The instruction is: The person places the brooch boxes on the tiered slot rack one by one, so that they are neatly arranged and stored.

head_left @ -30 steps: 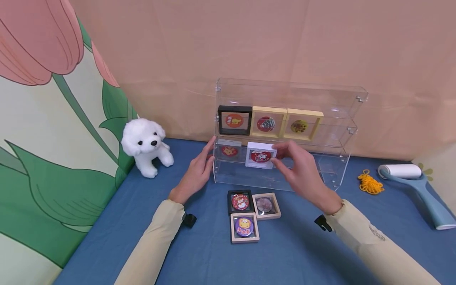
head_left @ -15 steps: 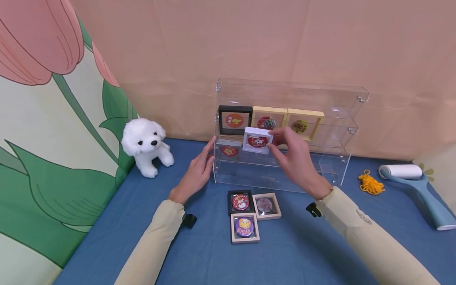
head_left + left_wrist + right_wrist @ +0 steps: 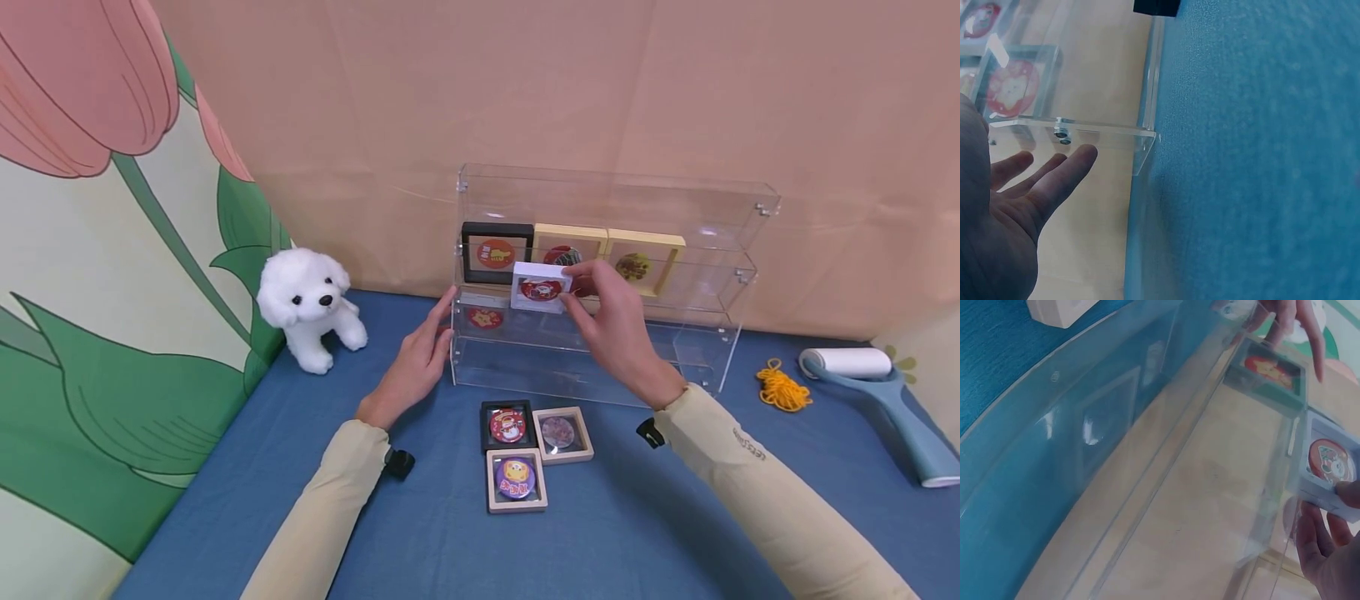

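My right hand pinches a small white display frame with a round red badge by its right edge. The frame is raised before the clear acrylic tiered stand, between its lower and upper rows. Against the stand's left side, my left hand rests with fingers extended; the left wrist view shows its fingers close to the acrylic panel. Behind the lower front panel sits a frame with a red star badge. Along the upper row stand a black frame and two pale yellow frames, one partly covered.
On the blue cloth before the stand lie a black frame, a cream frame and a beige frame. A white plush dog sits left. Orange yarn and a blue-handled lint roller lie right.
My right hand has lifted the white display frame up and slightly left from before the lower row, with only a small rise in the last half second. My left hand stays in place.
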### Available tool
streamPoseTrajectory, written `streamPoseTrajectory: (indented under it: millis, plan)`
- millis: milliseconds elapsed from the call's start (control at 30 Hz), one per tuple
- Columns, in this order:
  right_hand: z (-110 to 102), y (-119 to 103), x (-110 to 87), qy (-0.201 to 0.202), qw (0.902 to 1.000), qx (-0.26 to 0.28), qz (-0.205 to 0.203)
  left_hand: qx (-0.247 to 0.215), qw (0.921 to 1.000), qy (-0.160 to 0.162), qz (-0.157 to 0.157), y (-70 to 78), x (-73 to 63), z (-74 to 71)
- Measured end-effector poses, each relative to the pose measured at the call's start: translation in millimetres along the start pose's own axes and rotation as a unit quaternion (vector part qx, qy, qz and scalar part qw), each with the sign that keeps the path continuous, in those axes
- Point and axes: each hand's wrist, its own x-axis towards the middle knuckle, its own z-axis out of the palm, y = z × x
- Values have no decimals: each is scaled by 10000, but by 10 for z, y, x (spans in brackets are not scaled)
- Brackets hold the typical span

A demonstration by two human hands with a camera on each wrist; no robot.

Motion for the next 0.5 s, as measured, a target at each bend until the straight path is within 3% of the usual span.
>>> streamPoseTrajectory:
  millis: [233, 500]
  plan:
    - [46, 49, -50, -335, 9993, -97, 109, -21, 10000, 11, -1, -8, -7, 8]
    - [65, 87, -125, -1052, 9932, -408, 285, -25, 9999, 30, 101, -25, 0, 15]
